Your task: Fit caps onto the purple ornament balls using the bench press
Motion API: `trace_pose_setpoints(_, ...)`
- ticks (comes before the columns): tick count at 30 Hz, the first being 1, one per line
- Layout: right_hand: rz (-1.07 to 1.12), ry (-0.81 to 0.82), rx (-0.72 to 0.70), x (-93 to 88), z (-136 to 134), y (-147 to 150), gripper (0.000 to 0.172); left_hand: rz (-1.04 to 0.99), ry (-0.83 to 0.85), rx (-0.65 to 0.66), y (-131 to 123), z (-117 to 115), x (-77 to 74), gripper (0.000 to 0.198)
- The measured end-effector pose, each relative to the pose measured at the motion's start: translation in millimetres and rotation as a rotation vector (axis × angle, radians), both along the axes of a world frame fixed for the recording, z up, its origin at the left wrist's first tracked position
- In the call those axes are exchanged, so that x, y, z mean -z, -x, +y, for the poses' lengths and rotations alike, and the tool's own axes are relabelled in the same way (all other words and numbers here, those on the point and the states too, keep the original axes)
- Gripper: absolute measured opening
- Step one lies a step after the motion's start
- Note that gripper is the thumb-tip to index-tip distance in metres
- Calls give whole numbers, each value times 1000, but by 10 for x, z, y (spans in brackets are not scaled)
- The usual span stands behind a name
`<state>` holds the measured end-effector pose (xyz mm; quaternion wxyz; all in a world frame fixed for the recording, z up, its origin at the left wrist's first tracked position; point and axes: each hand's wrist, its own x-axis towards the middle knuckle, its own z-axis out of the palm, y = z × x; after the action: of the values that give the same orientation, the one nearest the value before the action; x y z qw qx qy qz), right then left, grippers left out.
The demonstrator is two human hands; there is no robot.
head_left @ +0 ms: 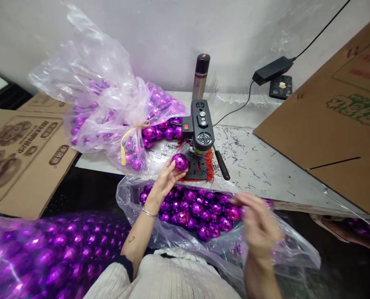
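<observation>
Littered workbench [262, 182], grey wall [166, 45]
Left hand [165, 179] pinches spherical purple disco ball [181, 162], facing unclear; blurred right hand [261, 226] loosely open, apparently empty.

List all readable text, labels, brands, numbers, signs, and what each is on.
No text reads with certainty.
Left cardboard: dark print, too blurred.
Right cardboard: red and green print, too blurred.
Black-capped canister: label mark too small.
Black machine: any button markings too small.
</observation>
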<state>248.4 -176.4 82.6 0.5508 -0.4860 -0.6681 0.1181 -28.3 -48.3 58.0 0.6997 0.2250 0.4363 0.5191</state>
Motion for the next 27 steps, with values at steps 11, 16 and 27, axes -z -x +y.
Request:
trace_pose_setpoints(11,-130,168,-108,555,544,1330,51,28,-49,-79,-151,-143,257,57)
trace_pose_setpoints(16,-120,224,-129,496,456,1094,38,454,-222,-113,-322,155,502,63)
trace_pose_setpoints(27,-101,50,22,219,356,585,33,1017,-658,24,-269,346,539,59)
